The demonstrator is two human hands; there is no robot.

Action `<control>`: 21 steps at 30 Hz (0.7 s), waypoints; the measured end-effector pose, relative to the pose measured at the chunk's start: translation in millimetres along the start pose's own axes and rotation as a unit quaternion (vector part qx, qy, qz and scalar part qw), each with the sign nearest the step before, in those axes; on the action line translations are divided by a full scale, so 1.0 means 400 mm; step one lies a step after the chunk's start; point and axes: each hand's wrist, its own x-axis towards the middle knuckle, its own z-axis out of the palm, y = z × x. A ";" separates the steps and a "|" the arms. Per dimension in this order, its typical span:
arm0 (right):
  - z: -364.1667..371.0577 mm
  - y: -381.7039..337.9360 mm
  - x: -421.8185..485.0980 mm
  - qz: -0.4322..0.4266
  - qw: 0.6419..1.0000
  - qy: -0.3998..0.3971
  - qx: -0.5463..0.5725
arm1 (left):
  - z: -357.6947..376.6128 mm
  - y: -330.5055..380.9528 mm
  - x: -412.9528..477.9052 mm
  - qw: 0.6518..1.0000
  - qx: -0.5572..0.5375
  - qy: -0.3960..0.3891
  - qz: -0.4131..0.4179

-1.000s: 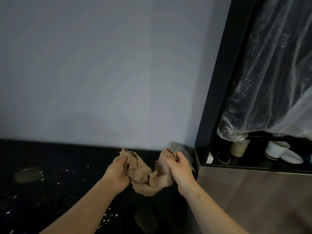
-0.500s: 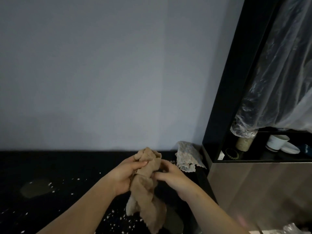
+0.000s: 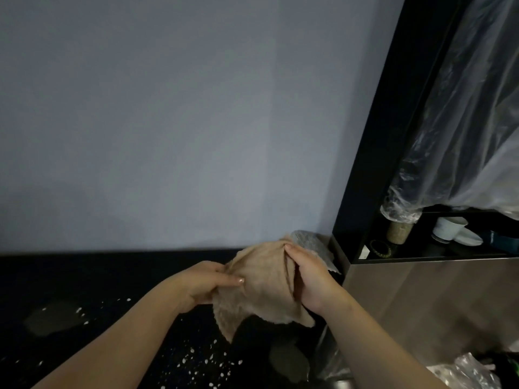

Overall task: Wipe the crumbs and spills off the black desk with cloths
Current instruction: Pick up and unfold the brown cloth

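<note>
I hold a tan cloth in the air above the black desk. My left hand pinches its left edge with the thumb on top. My right hand grips its right side, fingers folded into the fabric. A corner of the cloth hangs down toward the desk. White crumbs lie scattered on the desk below my arms. One wet spill sits at the left and another near the front right. A second, grey cloth lies crumpled at the desk's back right corner, partly behind my right hand.
A black shelf unit with a metal-fronted cabinet stands right of the desk. Its shelf holds a jar, a white cup and dishes, under clear plastic sheeting. A grey wall backs the desk. Crumpled plastic lies at bottom right.
The cloth went from stretched between both hands, to bunched and hanging, to spread wider now. My hands have moved apart again and slightly rightward.
</note>
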 end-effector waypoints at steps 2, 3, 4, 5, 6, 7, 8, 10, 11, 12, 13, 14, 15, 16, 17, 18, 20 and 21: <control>-0.017 -0.021 -0.003 0.037 0.999 0.027 -0.020 | 0.026 0.004 0.012 0.996 -0.083 0.007 0.003; -0.029 -0.027 -0.008 0.069 0.995 0.026 -0.065 | 0.043 0.007 0.018 0.991 -0.131 0.005 0.009; -0.045 -0.027 -0.012 0.097 0.987 0.015 -0.129 | 0.062 0.010 0.023 0.986 -0.169 0.002 0.013; -0.064 -0.022 -0.013 0.115 0.976 0.001 -0.186 | 0.083 0.014 0.026 0.982 -0.187 0.006 0.012; -0.083 -0.017 -0.016 0.122 0.969 -0.004 -0.217 | 0.103 0.016 0.030 0.982 -0.186 0.022 0.009; -0.102 -0.012 -0.016 0.119 0.969 0.005 -0.218 | 0.122 0.018 0.034 0.984 -0.169 0.048 0.005; -0.123 -0.008 -0.014 0.105 0.974 0.023 -0.198 | 0.137 0.015 0.042 0.986 -0.142 0.086 0.001; -0.157 -0.002 -0.011 0.054 0.982 0.051 -0.175 | 0.158 0.004 0.062 0.982 -0.112 0.151 0.007; -0.171 0.001 -0.009 0.027 0.976 0.043 -0.213 | 0.170 0.002 0.066 0.984 -0.098 0.151 0.016; -0.183 0.003 -0.008 0.006 0.956 0.016 -0.291 | 0.187 0.001 0.066 0.990 -0.064 0.126 0.028; -0.198 0.005 -0.005 -0.010 0.922 -0.017 -0.387 | 0.203 0.002 0.064 0.995 0.005 0.089 0.037; -0.213 0.007 0.000 -0.020 0.874 -0.041 -0.485 | 0.218 0.002 0.069 0.993 0.098 0.052 0.039; -0.231 0.008 0.008 -0.034 0.823 -0.049 -0.565 | 0.234 -0.001 0.078 0.979 0.196 0.027 0.041; -0.248 0.008 0.019 -0.057 0.782 -0.041 -0.619 | 0.248 -0.004 0.093 0.956 0.288 0.024 0.044; -0.262 0.007 0.028 -0.086 0.753 -0.025 -0.652 | 0.260 -0.005 0.111 0.930 0.361 0.037 0.055; -0.272 0.001 0.033 -0.112 0.730 -0.006 -0.674 | 0.271 -0.003 0.130 0.907 0.409 0.061 0.075; -0.294 -0.019 0.044 -0.139 0.689 0.037 -0.710 | 0.282 0.007 0.169 0.875 0.453 0.123 0.119; -0.303 -0.037 0.047 -0.143 0.673 0.062 -0.723 | 0.284 0.014 0.188 0.864 0.456 0.154 0.148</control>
